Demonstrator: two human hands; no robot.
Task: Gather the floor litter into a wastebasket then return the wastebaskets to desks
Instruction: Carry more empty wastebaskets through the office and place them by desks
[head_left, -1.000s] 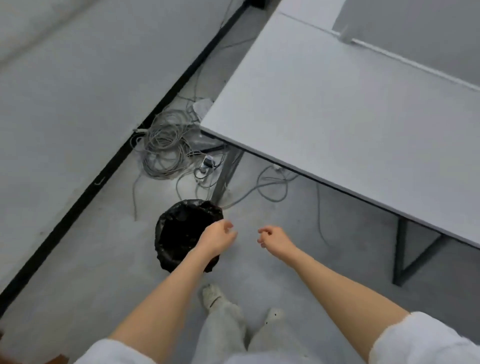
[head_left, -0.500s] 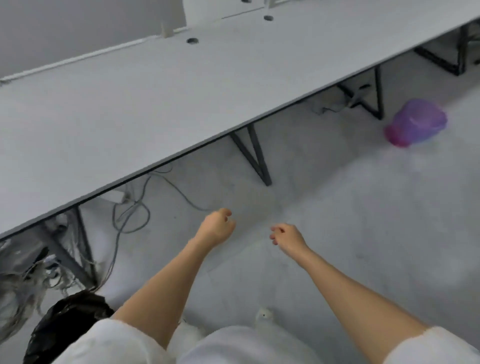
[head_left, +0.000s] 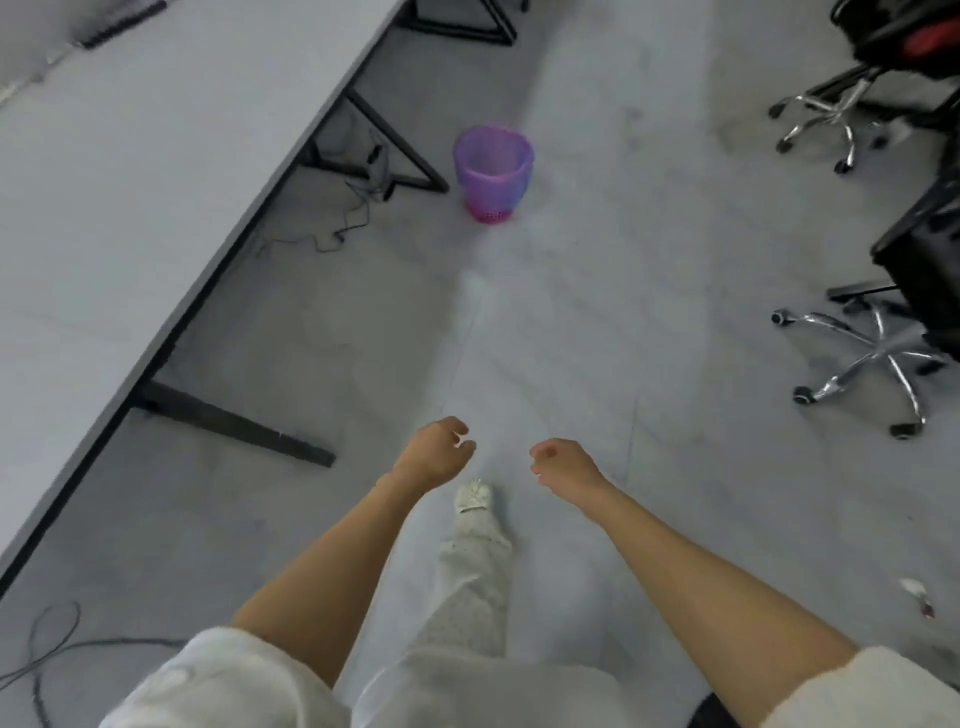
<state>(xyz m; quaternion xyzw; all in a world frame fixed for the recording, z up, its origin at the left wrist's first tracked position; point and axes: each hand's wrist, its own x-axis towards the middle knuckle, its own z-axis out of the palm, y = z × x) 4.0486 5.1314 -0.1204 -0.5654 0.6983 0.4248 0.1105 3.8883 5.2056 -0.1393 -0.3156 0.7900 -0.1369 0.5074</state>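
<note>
A purple mesh wastebasket (head_left: 492, 171) with a pink base stands upright on the grey floor ahead, just right of the desk's edge. My left hand (head_left: 434, 451) and my right hand (head_left: 563, 463) hang in front of me, well short of the basket, both with fingers curled and nothing in them. A small scrap of litter (head_left: 918, 596), white with a red bit, lies on the floor at the far right. The black-lined wastebasket is out of view.
A long grey desk (head_left: 130, 171) with black metal legs (head_left: 234, 421) runs along the left. Cables (head_left: 358, 208) trail under it. Two office chairs with chrome star bases (head_left: 878, 364) (head_left: 826, 111) stand on the right. My foot (head_left: 474, 496) steps forward.
The view has swung right, away from the black-lined basket and the cable tangle. The purple basket went from the far right to straight ahead and closer. Both hands stay curled and empty.
</note>
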